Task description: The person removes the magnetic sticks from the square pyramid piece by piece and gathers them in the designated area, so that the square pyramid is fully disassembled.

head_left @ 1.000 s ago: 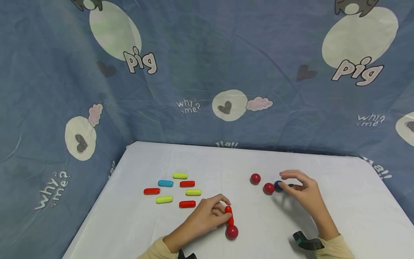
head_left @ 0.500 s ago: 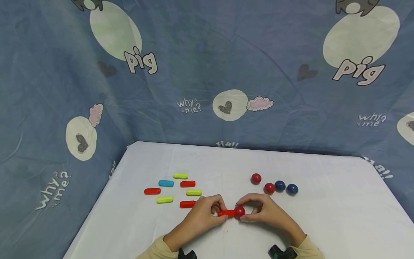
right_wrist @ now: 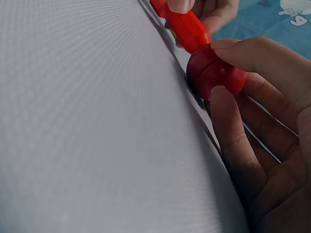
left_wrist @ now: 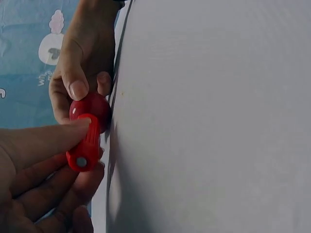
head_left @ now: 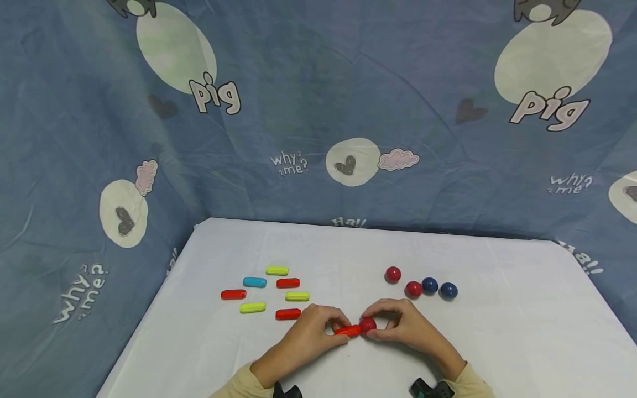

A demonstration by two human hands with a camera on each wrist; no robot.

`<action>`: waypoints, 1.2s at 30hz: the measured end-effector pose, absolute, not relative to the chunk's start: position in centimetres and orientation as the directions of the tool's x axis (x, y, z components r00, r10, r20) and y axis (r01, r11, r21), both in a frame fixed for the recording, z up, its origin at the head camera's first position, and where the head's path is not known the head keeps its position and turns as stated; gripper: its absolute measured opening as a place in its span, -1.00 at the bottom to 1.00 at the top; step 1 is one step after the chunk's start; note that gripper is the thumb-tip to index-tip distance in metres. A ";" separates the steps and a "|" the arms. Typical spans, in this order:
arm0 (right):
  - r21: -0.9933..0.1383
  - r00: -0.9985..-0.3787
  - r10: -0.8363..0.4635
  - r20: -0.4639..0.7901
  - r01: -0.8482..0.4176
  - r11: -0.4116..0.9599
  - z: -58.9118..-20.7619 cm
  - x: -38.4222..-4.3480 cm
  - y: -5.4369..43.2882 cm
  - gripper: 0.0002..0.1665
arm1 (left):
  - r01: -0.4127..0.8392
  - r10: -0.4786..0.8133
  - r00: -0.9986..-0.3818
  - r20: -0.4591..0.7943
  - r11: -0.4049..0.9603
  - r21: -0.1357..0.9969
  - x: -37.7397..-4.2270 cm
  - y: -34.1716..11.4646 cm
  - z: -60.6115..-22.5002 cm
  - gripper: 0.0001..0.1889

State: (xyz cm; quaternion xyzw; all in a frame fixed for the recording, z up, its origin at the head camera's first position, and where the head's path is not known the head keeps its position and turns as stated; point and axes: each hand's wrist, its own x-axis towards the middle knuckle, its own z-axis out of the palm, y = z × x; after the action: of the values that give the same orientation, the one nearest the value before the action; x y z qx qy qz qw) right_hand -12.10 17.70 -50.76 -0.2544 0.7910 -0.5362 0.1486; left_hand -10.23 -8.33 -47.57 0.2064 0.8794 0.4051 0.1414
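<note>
Near the front middle of the table, my left hand (head_left: 318,329) pinches a red rod (head_left: 348,330) between thumb and fingers. A dull metal disc shows on the rod's free end in the left wrist view. Against its other end sits a dark red ball (head_left: 367,325), which my right hand (head_left: 405,326) holds between thumb and fingertips. Rod and ball touch end to end in the right wrist view, where a seam line (right_wrist: 206,68) runs round the ball.
Left of the hands lie several loose rods: red (head_left: 233,294), yellow-green (head_left: 252,307) and blue (head_left: 255,282). At the back right rest two red balls (head_left: 393,274) and two blue balls (head_left: 449,291). A white cloth (head_left: 497,309) covers the table; a printed blue curtain (head_left: 298,110) hangs behind.
My right hand has come from beside the blue balls to grip the red ball joined to the rod. The rod has turned from upright to nearly level, its ball now pointing right.
</note>
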 end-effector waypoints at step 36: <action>-0.919 -0.867 -0.498 -0.009 -0.189 0.346 -51.2 -12.2 18.0 -0.63 | 0.337 0.307 -0.940 0.146 0.783 0.522 -15.5 -10.4 -46.0 -0.79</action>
State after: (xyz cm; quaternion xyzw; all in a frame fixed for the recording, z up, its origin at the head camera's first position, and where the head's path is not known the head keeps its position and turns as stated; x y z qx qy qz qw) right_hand -12.22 18.00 -51.24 -0.2127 0.8074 -0.5308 0.1454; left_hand -15.47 -10.39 -45.96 0.1708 0.9439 0.2815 -0.0265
